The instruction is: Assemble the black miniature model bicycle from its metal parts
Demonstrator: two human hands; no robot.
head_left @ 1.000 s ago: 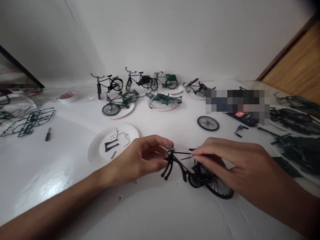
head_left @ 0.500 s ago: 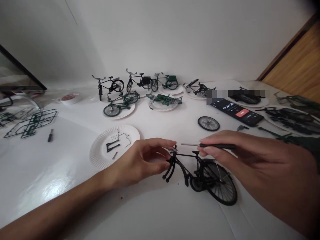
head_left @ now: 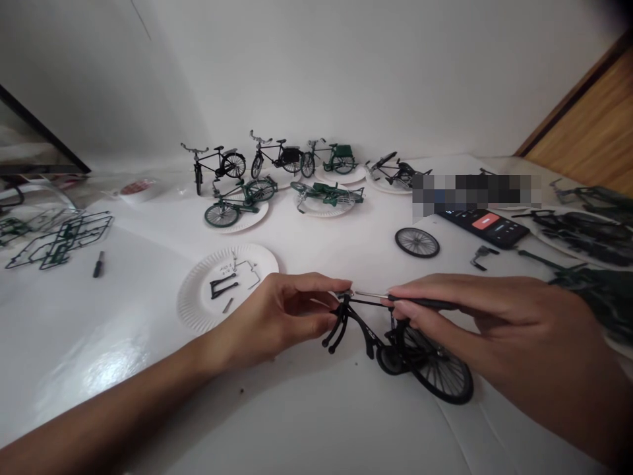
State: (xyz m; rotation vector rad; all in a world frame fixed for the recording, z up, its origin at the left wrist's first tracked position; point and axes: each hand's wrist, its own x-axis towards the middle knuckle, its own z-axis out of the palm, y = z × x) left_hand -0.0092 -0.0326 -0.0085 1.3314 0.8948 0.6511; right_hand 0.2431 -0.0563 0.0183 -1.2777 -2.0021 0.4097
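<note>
My left hand (head_left: 291, 310) grips the front end of a black model bicycle (head_left: 390, 356), thumb at the fork and forefinger at a small silvery part (head_left: 345, 293) atop the head tube. The bicycle has its rear wheel fitted and a bare fork in front. A small screwdriver (head_left: 430, 303) lies pinched in my right hand (head_left: 489, 336), nearly level, its thin metal tip close to the silvery part. Whether the tip touches it I cannot tell. Farther back lie a loose spoked wheel (head_left: 417, 243) and a loose handlebar (head_left: 482, 257).
A paper plate (head_left: 190, 290) with small parts lies left of my left hand. Several finished model bicycles (head_left: 220, 165) stand at the back. A phone (head_left: 509, 234), more plates and parts lie right; green part frames (head_left: 64, 241) and another screwdriver (head_left: 99, 265) lie left.
The screwdriver has moved slightly left and down, its tip now nearer the head of the bicycle. My left forefinger has come down onto the silvery part. The view has shifted a little.
</note>
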